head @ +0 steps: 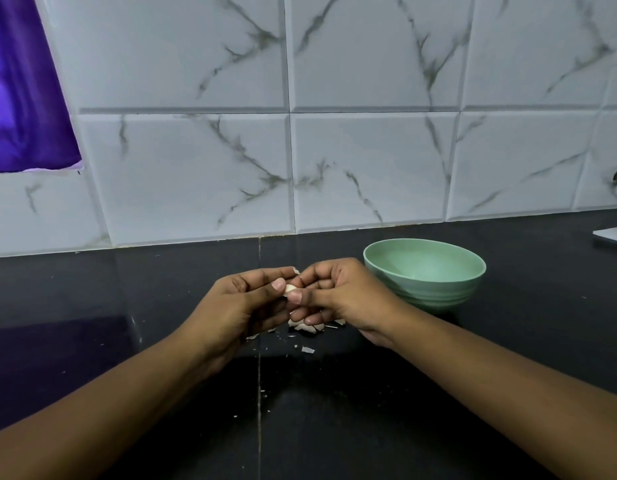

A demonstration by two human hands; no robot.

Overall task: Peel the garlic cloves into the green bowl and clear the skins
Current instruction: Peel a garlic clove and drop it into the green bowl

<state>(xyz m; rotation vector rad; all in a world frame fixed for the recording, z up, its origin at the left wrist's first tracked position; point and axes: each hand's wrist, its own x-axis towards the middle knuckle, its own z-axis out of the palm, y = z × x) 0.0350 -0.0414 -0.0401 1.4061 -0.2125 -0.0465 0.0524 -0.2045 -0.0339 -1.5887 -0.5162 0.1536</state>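
1. The left hand (241, 303) and the right hand (338, 292) met above the black counter (127, 341), fingertips touching.
2. Both thumbs and fingers pinched one small garlic clove (290, 289) between them.
3. The green bowl (425, 271) sat just to the right of the right hand.
4. Bits of garlic skin (308, 327) lay on the counter under the hands.

1. White marble-veined wall tiles (369, 168) fill the back.
2. Glossy black counter (92, 306) meets them.
3. Purple curtain (19, 91), possibly over a window, hangs upper left.
4. Light is dim.
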